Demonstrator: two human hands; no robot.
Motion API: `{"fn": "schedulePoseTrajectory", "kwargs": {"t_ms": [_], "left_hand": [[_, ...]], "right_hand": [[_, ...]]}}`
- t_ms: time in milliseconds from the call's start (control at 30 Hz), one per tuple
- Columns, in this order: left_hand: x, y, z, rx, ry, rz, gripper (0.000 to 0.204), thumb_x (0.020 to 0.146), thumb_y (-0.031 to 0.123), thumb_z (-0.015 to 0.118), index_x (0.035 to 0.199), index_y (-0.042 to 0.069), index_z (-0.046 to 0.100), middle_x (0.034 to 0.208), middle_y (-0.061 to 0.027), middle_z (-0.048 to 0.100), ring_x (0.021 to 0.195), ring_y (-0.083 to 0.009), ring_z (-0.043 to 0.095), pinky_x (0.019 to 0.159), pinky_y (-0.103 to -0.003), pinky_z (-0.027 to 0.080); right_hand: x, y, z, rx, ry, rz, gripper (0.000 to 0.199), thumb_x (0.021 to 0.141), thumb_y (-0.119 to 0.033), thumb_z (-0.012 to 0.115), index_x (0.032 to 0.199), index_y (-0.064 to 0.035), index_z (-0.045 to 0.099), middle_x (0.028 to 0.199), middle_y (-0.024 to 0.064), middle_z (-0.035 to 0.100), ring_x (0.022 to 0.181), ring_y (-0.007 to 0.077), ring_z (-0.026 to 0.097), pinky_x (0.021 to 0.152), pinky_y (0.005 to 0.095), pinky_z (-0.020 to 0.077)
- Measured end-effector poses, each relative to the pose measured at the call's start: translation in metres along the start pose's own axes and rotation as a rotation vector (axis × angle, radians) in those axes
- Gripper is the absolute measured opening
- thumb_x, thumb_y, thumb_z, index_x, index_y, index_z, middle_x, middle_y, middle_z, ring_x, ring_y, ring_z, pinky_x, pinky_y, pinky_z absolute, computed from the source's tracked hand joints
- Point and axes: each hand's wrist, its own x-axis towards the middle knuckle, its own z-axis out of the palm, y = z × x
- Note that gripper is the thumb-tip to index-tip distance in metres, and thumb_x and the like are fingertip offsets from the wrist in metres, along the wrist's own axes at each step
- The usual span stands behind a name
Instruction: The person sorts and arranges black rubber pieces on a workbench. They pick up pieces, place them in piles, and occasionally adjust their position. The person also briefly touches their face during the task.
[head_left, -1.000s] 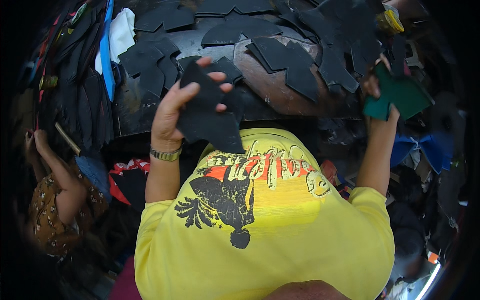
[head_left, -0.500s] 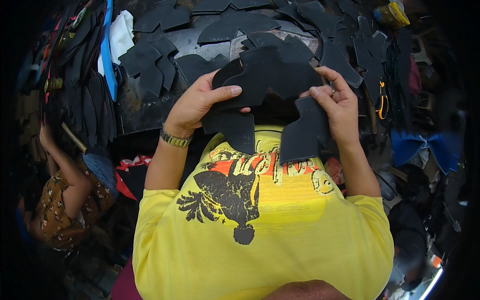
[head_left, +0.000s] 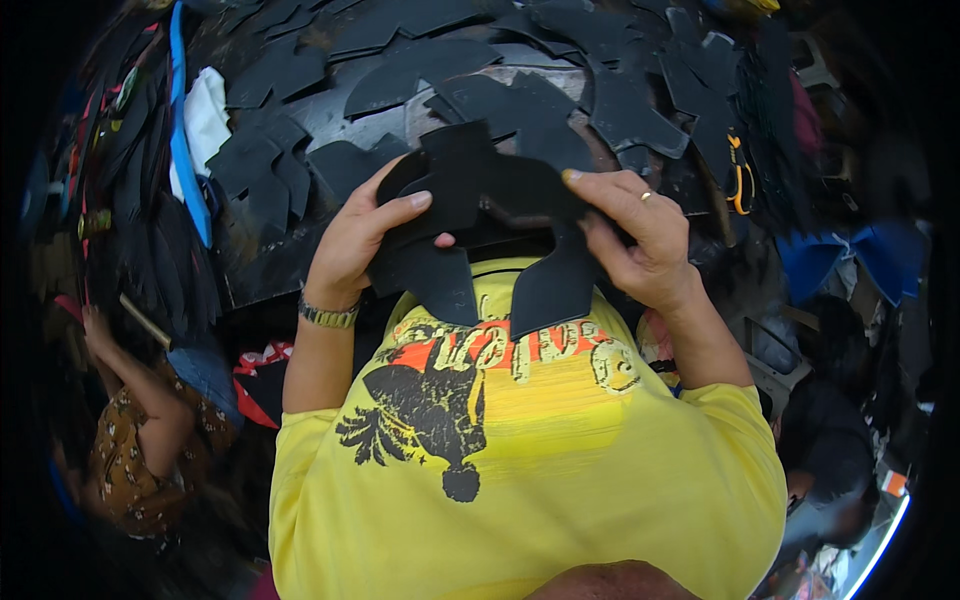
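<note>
Single head-worn fisheye view, looking steeply down wearer's front. Yellow shirt (head_left: 520, 470) fills lower frame, very near; tabletop (head_left: 330, 110) farther off at top. Edges bend, darken toward rim. No second view.

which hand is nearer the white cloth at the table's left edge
Left. The left hand grips the black cut pieces right of the white cloth; the right hand is farther right.

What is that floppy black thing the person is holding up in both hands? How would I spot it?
Start at the yellow shirt and look just above its printed chest. There the left hand and right hand hold a black cut-out piece. Unlike the flat black pieces on the table behind, it is lifted, with two legs hanging down.
</note>
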Motion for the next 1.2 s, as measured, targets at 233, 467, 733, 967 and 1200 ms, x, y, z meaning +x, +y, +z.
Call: {"fn": "schedulePoseTrajectory", "kwargs": {"t_ms": [233,467,733,967,1200], "left_hand": [[-0.005,0.003,0.004,0.087,-0.028,-0.023,0.044,0.095,0.005,0.063,0.137,-0.003,0.051,0.110,-0.0129,0.069,0.082,-0.0209,0.074,0.074,-0.033,0.064],[-0.006,0.006,0.012,0.154,-0.039,0.060,0.044,0.093,0.004,0.064,0.135,-0.003,0.054,0.112,-0.0147,0.069,0.089,-0.0240,0.073,0.079,-0.037,0.064],[-0.019,0.011,-0.020,-0.230,0.037,0.196,0.044,0.099,0.008,0.058,0.139,-0.004,0.046,0.117,-0.0249,0.068,0.084,-0.0286,0.074,0.075,-0.039,0.064],[-0.052,0.017,-0.071,-0.540,0.051,0.358,0.045,0.108,0.025,0.044,0.140,-0.005,0.049,0.122,-0.0345,0.063,0.090,-0.0357,0.072,0.076,-0.046,0.064],[-0.038,0.067,-0.071,-0.007,0.215,0.301,0.040,0.103,0.019,0.053,0.135,-0.005,0.052,0.114,-0.0227,0.069,0.087,-0.0273,0.074,0.076,-0.037,0.064]], "right_hand": [[-0.005,0.006,-0.007,0.183,-0.015,-0.008,0.047,0.081,-0.014,0.082,0.121,-0.0005,0.062,0.100,0.0148,0.071,0.083,0.0226,0.070,0.072,0.0284,0.0538],[-0.023,0.003,0.011,0.471,0.129,0.634,0.045,0.088,-0.008,0.077,0.129,-0.0040,0.059,0.092,0.0034,0.068,0.072,0.0048,0.057,0.067,0.0199,0.0461],[-0.014,0.011,-0.001,0.658,0.082,0.644,0.029,0.093,0.001,0.069,0.122,0.0005,0.066,0.099,-0.0015,0.061,0.087,0.0030,0.056,0.076,0.0172,0.0452],[0.002,0.021,0.000,0.669,0.102,0.646,0.024,0.098,-0.006,0.066,0.121,0.0020,0.067,0.108,-0.0007,0.067,0.090,0.0025,0.055,0.085,0.0177,0.0432],[0.025,0.021,0.009,0.626,-0.023,0.620,0.020,0.098,-0.010,0.068,0.115,-0.0001,0.070,0.100,-0.0021,0.067,0.085,0.0016,0.056,0.079,0.0171,0.0454]]}}
